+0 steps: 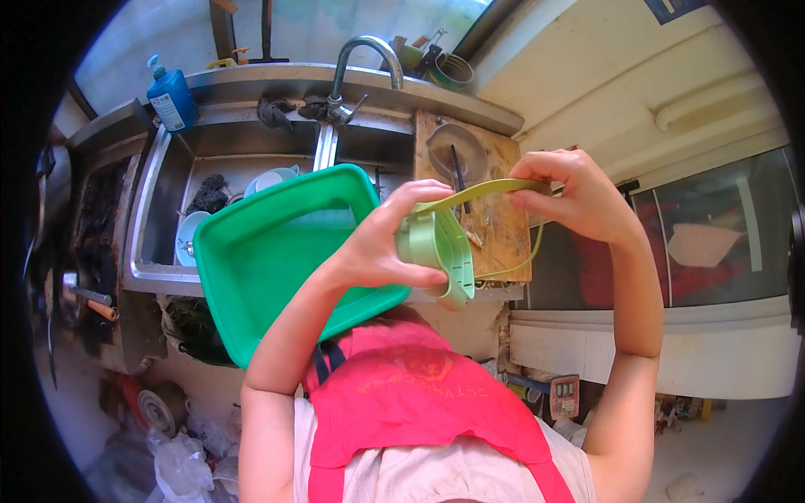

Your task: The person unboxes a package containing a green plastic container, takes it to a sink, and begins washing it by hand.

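Observation:
My left hand [393, 242] grips a light green slotted plastic container [440, 248], its thumb on the near side. A flat yellow-green band [487, 187] stretches from the top of the container to my right hand [560, 192], which pinches it between thumb and fingers. A thin green strand [533, 254] curves below my right hand back toward the container. Beneath my left forearm a large green plastic basin [270, 264] rests tilted across the sink's front edge. Whether the band is joined to the container is hidden by my left hand.
The steel double sink [141, 232] holds bowls [269, 179] and a dark scrubber [209, 195]. Behind it rises a faucet [368, 41]; a blue pump bottle [171, 100] stands at the left corner. A wooden board [503, 226] bears a bowl [458, 151] and dark chopsticks [459, 170].

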Demonstrator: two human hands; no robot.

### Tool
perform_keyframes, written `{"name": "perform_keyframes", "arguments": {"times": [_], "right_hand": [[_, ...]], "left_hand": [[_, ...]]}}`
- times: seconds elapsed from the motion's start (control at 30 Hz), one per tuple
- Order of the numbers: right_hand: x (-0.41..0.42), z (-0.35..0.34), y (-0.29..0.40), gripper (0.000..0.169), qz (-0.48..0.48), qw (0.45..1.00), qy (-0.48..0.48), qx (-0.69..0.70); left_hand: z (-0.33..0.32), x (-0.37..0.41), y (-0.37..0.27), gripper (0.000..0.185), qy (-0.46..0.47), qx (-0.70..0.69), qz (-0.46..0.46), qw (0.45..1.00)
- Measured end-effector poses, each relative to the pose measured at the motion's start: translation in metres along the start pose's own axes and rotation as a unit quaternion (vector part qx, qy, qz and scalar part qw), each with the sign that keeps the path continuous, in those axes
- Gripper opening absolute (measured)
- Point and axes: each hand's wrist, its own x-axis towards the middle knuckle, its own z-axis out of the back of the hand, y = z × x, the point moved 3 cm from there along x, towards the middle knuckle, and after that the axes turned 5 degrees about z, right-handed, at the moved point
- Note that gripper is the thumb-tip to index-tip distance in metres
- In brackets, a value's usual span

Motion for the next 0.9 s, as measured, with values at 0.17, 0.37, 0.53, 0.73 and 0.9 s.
{"name": "perform_keyframes", "arguments": {"times": [0.17, 0.37, 0.53, 0.73, 0.9], "right_hand": [[0.005, -0.006, -0.020, 0.012, -0.058, 0.985, 0.058, 0.152], [0.012, 0.008, 0.001, 0.011, -0.062, 0.977, -0.025, 0.205], [0.024, 0.012, 0.036, 0.007, 0.031, 0.996, -0.025, 0.083], [0.026, 0.014, 0.042, 0.008, 0.062, 0.995, -0.054, 0.056], [0.028, 0.019, 0.045, 0.009, 0.077, 0.994, -0.055, 0.051]], "left_hand": [[0.011, -0.016, 0.024, 0.091, -0.053, -0.102, -0.027, 0.993], [0.006, -0.038, 0.037, 0.123, -0.096, -0.152, 0.043, 0.983], [0.002, -0.034, 0.044, 0.132, -0.105, -0.081, 0.048, 0.990], [0.005, -0.021, 0.059, 0.133, -0.168, -0.078, 0.059, 0.981], [0.013, -0.016, 0.042, 0.116, -0.164, -0.050, 0.042, 0.984]]}}
